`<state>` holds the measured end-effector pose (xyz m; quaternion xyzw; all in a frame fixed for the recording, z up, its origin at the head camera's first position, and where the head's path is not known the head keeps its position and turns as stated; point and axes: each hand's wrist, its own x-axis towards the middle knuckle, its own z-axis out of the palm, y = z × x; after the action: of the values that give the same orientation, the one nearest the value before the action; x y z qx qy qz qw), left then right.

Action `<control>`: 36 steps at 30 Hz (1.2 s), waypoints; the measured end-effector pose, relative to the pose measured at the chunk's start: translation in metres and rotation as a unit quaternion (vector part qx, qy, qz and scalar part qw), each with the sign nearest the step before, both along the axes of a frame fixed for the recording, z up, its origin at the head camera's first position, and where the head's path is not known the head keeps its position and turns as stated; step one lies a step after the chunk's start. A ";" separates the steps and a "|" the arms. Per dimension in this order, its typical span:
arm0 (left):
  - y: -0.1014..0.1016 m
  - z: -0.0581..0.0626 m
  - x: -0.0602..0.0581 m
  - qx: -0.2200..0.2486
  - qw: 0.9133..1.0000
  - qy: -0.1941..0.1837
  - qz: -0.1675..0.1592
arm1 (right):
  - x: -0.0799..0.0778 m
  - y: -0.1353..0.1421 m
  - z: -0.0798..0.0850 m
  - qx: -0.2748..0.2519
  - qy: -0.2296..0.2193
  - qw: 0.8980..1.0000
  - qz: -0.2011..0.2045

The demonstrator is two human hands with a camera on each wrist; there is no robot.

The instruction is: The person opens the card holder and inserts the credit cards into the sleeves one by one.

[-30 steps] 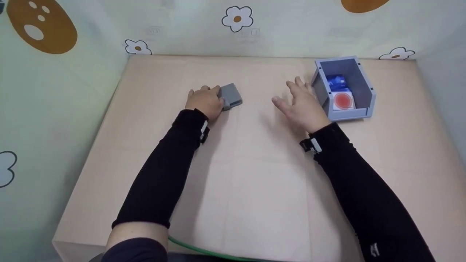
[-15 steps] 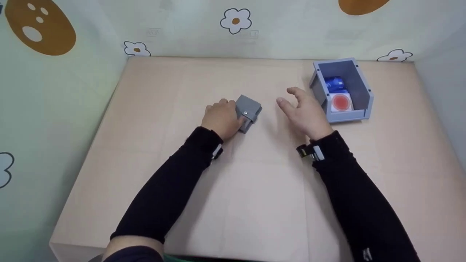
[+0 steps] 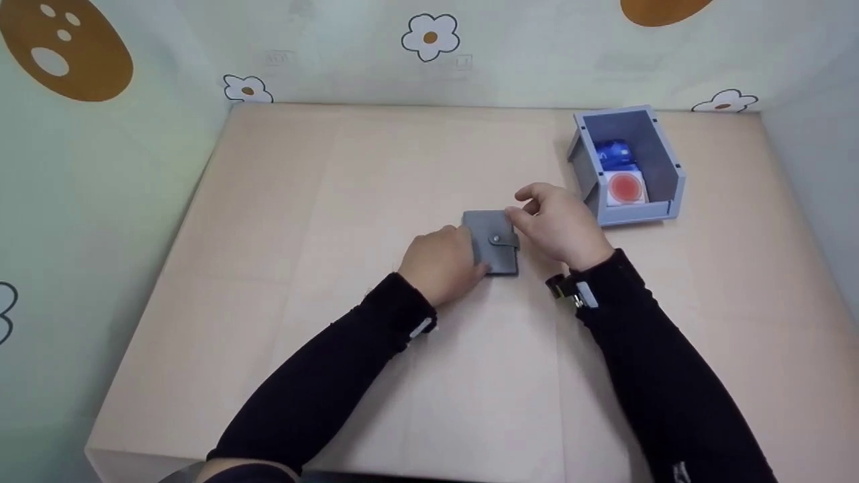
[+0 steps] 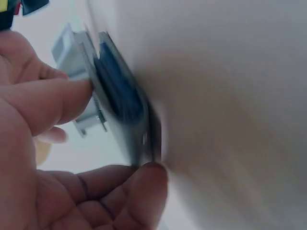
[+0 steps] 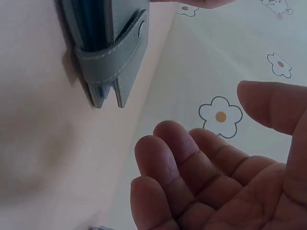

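Note:
My left hand (image 3: 439,265) grips a small grey wallet (image 3: 495,225) by its left side, low over the middle of the table. In the left wrist view the thumb lies on one cover and the fingertips meet the lower end, with dark blue inner leaves (image 4: 117,81) showing between the covers. A snap strap (image 5: 103,64) wraps the wallet's edge and is fastened with a metal stud. My right hand (image 3: 564,225) is just right of the wallet, fingers loosely bent, holding nothing; the right wrist view shows a gap between its fingertips and the wallet.
A grey-blue open bin (image 3: 637,213) stands at the back right, behind the right hand. Inside lie a blue packet (image 3: 614,154) and a white box with a red circle (image 3: 625,188). A patterned wall (image 3: 335,60) closes off the table's back.
My left hand has brought the wallet right and toward me, turning it so the strap faces the right hand. The right hand has come slightly nearer to me, its fingers more bent.

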<state>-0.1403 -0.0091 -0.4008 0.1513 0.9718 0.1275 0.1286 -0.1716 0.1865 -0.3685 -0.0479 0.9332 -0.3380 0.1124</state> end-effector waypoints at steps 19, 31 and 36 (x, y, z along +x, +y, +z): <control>0.023 -0.001 -0.018 0.005 0.997 -0.006 -0.072 | 0.006 -0.007 -0.025 0.100 0.041 0.993 0.046; 0.020 -0.003 -0.012 0.015 0.995 -0.011 -0.096 | 0.008 -0.010 -0.031 0.118 0.047 0.989 0.078; 0.022 -0.005 -0.012 0.008 0.995 0.006 -0.097 | 0.006 -0.008 -0.033 0.109 0.038 0.990 0.082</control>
<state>-0.1519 0.0127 -0.4053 0.2472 0.9521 0.1216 0.1330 -0.1657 0.1787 -0.4018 -0.1248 0.9610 -0.2216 0.1088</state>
